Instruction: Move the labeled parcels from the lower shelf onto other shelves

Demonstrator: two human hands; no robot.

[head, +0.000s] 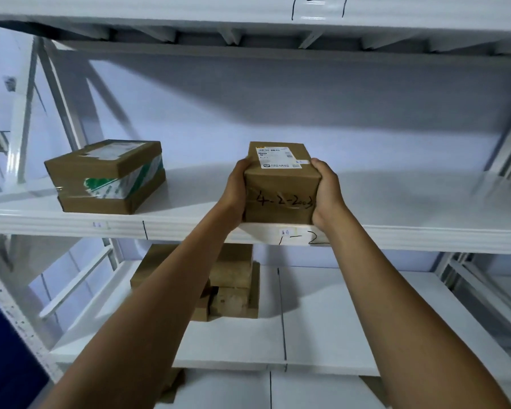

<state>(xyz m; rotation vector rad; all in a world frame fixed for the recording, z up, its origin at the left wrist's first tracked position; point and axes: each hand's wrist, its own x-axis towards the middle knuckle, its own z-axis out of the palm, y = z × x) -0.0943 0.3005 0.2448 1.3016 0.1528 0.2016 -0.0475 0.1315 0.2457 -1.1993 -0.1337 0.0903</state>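
Note:
A small brown cardboard parcel (281,184) with a white label on top and handwritten numbers on its near face rests at the front edge of the upper white shelf (410,208). My left hand (237,190) grips its left side and my right hand (326,190) grips its right side. On the same shelf, to the left, sits a larger brown parcel (106,177) wrapped with green and white tape. Several brown parcels (233,281) are stacked on the lower shelf (322,326), partly hidden by my left forearm.
The upper shelf's front lip carries handwritten marks and a black divider line (145,230). White metal uprights stand at the left (68,107) and right. Another shelf (248,13) runs overhead. A blue object (3,364) is at the lower left.

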